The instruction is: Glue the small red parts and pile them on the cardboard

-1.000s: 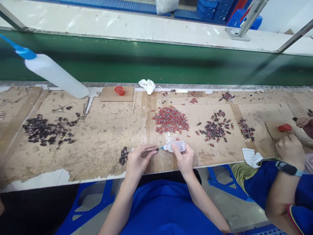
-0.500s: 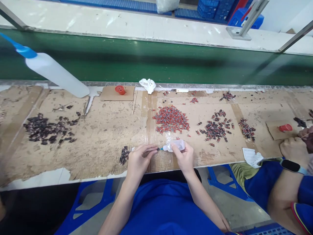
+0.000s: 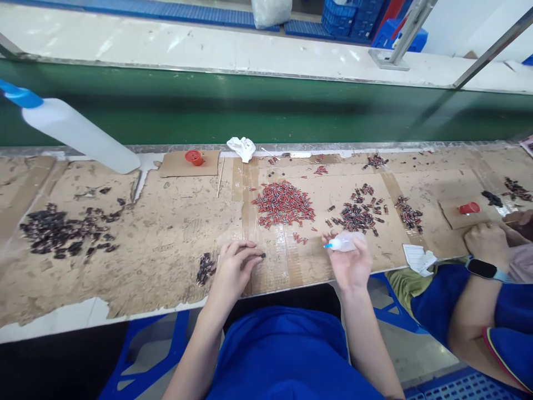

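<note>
Small dark parts lie scattered at the far left of the cardboard-covered bench, below a large white squeeze bottle with a blue cap. Nearer the middle, the left hand pinches one tiny dark piece between its fingertips, just right of a little dark heap. A mound of red parts sits beyond. The right hand grips a small clear dropper bottle, blue tip pointing left, clear of the piece. At far right, a co-worker's hand rests closed near a red cap.
</note>
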`<state>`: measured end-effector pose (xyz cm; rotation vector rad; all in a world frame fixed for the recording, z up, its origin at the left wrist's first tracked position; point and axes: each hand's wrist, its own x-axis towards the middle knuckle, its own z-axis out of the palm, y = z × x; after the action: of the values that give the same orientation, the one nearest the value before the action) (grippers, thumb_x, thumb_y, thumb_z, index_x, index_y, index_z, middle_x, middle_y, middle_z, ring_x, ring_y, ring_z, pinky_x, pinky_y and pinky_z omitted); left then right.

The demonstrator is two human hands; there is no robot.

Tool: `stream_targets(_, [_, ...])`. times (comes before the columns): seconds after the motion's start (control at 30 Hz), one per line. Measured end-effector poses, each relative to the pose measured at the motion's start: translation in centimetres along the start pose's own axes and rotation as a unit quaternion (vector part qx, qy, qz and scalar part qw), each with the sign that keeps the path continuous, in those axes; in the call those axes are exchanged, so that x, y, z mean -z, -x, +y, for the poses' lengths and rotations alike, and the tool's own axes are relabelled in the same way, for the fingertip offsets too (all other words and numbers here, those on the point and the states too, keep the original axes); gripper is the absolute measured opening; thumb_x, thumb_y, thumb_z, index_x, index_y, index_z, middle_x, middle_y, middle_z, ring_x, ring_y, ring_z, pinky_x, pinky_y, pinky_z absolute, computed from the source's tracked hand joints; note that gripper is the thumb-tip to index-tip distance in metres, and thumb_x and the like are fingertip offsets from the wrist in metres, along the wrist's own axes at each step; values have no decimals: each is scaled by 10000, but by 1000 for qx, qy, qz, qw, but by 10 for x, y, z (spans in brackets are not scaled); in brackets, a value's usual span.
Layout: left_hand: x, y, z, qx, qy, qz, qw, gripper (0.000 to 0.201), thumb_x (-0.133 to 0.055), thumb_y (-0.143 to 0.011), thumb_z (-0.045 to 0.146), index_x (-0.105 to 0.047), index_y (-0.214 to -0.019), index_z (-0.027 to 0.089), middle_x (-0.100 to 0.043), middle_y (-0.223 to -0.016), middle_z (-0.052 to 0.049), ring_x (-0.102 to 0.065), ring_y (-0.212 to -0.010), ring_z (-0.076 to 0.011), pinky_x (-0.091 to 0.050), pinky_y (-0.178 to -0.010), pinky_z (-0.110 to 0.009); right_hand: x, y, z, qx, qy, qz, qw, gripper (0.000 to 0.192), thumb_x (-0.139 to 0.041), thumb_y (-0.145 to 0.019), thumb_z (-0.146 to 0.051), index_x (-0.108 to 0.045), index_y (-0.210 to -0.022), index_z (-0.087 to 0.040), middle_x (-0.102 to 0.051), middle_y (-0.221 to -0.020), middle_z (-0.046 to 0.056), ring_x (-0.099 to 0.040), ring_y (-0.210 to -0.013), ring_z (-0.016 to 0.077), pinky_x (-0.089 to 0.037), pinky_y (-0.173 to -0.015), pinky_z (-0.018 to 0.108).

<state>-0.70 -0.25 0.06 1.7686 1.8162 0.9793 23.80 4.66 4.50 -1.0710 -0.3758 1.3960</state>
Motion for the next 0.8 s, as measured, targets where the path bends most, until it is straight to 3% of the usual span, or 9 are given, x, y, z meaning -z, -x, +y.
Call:
stream_targets(0.1, [1, 0, 4, -6, 36, -11, 999, 125, -619, -837, 302, -728, -790, 263, -731, -899, -41, -638, -920, -233, -530, -855, -395, 4, -7, -24, 0, 41, -53, 998, 183, -684, -624, -331, -603, -765, -247, -573, -626, -51, -605, -595, 136, -551, -743, 342])
stream_targets(0.2, [4, -1, 13, 18, 81, -8, 997, 143, -590, -855, 324, -717, -843, 257, -733, -869, -32, -668, -870, -210, -556, -824, -355, 1, -9, -34, 36, 210, -78, 974, 227, -676, -662, -393, -618, -816, -237, -527, -571, -62, -495, -453, 117, -524, -623, 332])
stream_targets(0.27, [5, -2, 20, 33, 99, -4, 995, 161, -585, -858, 342, -714, -877, 248, -736, -885, -33, -684, -856, -202, -566, -812, -334, -5, -9, -32, 98, 377, -72, 918, 273, -718, -660, -421, -644, -825, -215, -609, -628, -22, -560, -508, 151, -518, -626, 342])
stream_targets(0.4, [4, -5, 32, 18, 111, -9, 994, 175, -585, -863, 346, -714, -879, 229, -751, -885, -42, -702, -863, -203, -569, -822, -324, -21, -14, -23, 224, 637, -80, 733, 136, -699, -728, -302, -705, -829, -211, -742, -882, 70, -692, -836, 248, -520, -797, 371])
stream_targets(0.47, [2, -6, 34, 8, 113, -8, 994, 170, -585, -866, 337, -715, -877, 228, -757, -891, -43, -706, -867, -203, -571, -825, -328, -29, -19, -20, 233, 709, -113, 656, 157, -664, -756, -217, -724, -900, -221, -751, -985, 82, -698, -890, 258, -516, -810, 362])
stream_targets(0.53, [1, -5, 35, 5, 113, -2, 994, 163, -588, -867, 325, -716, -890, 228, -761, -900, -40, -709, -871, -201, -573, -823, -331, -35, -23, -19, 219, 761, -129, 596, 205, -650, -764, -173, -734, -944, -224, -754, -1019, 93, -706, -884, 270, -515, -778, 351])
stream_targets(0.67, [0, -3, 36, -1, 113, 25, 993, 162, -591, -870, 292, -724, -932, 223, -768, -931, -42, -714, -888, -199, -574, -829, -333, -42, -27, -18, 181, 821, -132, 525, 246, -629, -765, -125, -747, -962, -213, -770, -916, 108, -718, -860, 295, -504, -712, 335])
stream_targets(0.8, [-1, -3, 39, -5, 114, 34, 993, 169, -584, -879, 292, -736, -928, 236, -771, -930, -37, -713, -894, -203, -572, -839, -347, -38, -25, -17, 191, 823, -148, 514, 252, -613, -760, -91, -747, -950, -186, -770, -871, 121, -722, -809, 278, -491, -689, 314])
